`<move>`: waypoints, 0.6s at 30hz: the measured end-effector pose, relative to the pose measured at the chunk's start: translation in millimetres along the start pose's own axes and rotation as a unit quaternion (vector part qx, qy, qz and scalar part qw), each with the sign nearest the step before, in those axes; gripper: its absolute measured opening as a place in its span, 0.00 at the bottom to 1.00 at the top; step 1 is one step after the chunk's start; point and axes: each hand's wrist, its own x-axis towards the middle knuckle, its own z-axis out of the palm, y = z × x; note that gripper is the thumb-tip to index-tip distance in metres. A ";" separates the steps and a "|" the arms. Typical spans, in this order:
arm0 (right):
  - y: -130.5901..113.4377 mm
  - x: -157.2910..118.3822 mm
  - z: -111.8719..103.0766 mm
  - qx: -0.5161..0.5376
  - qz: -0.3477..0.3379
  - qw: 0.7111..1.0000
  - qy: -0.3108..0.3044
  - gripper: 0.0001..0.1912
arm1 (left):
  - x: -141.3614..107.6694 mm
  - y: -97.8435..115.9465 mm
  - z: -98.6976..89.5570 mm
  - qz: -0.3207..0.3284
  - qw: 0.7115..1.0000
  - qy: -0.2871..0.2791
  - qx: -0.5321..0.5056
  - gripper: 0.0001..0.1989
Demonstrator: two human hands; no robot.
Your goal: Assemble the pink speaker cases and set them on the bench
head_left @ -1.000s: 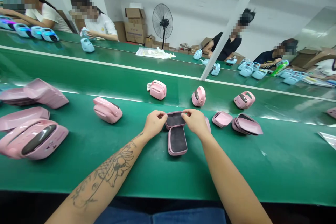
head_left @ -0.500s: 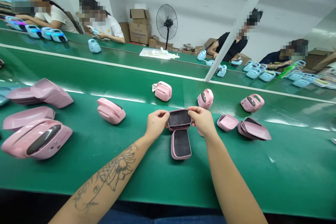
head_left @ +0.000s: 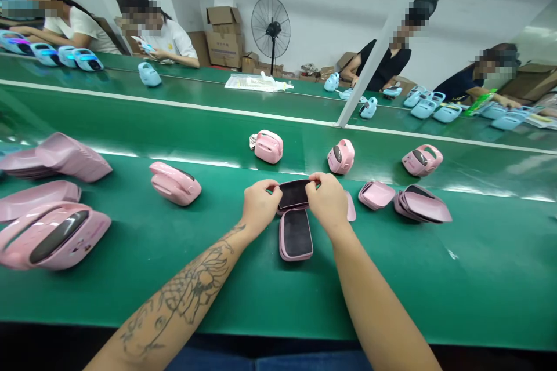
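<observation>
My left hand has its fingers closed on the left end of a pink-rimmed panel with a black face. At the panel's right end the fingers of my right hand are pinched together over its upper corner, and my hand covers part of that end. Directly below lies a short stack of similar black-faced pink panels, close to the held one. Beyond my right hand a pink piece shows, partly hidden by the hand.
Smooth pink covers and a larger stack of pink panels lie to the right. Pink handled devices stand along the back, others at left. A slanted post rises beyond; several people work across the green table.
My right hand has shifted left over the panel's end, its fingers now pinched at the corner. The panel tilts a little more. A pink piece has come into view beside that hand.
</observation>
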 end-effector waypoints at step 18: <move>-18.3 -8.3 -17.3 0.619 0.128 0.722 -0.282 0.34 | 30.7 46.7 2.1 0.042 0.999 -0.007 -0.027 0.12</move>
